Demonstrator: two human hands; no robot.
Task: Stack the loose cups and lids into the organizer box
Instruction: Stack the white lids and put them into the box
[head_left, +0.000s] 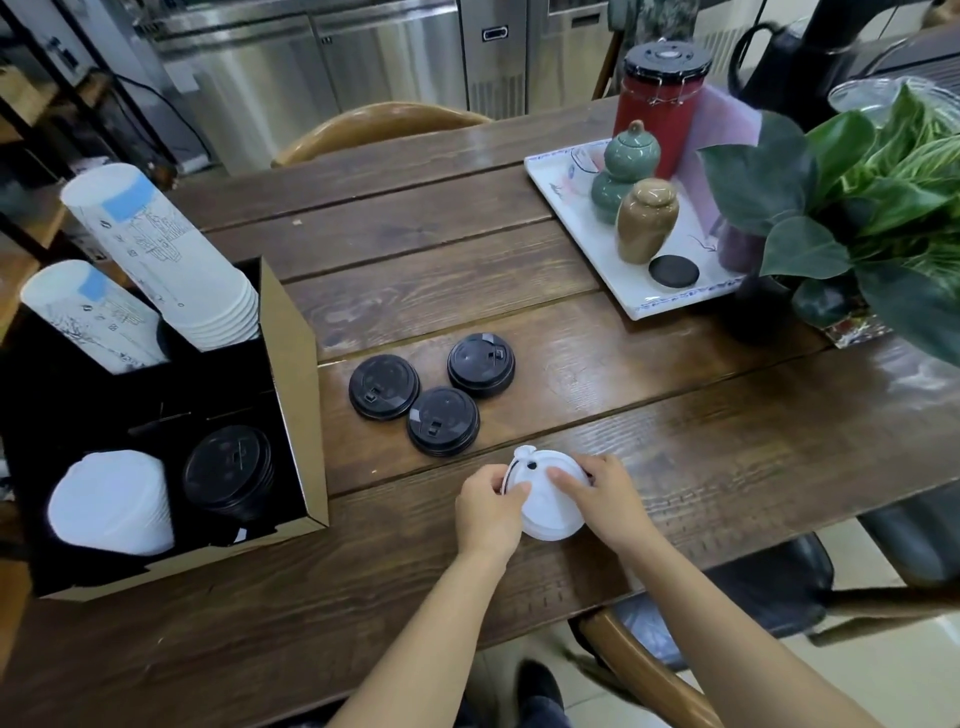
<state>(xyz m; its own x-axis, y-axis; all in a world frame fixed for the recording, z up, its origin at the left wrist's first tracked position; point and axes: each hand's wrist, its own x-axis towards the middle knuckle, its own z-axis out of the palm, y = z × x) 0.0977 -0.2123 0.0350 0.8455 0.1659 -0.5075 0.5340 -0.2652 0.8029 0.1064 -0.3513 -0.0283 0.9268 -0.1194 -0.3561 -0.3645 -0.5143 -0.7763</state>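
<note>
A white lid (546, 499) is held just above the wooden table near its front edge, between both hands. My left hand (488, 512) grips its left rim and my right hand (610, 501) grips its right side. Three black lids (384, 387) (481, 365) (442, 421) lie loose on the table beyond my hands. The cardboard organizer box (293, 374) stands at the left. It holds two stacks of white paper cups (166, 260) (93, 317) in the far compartments, a stack of white lids (111, 504) and a stack of black lids (228, 470) in the near ones.
A white tray (582, 228) at the back right carries small ceramic jars and a black disc. A red canister (660, 104) stands behind it. A leafy plant (857, 208) overhangs the table's right side. Chairs stand at the far and near edges.
</note>
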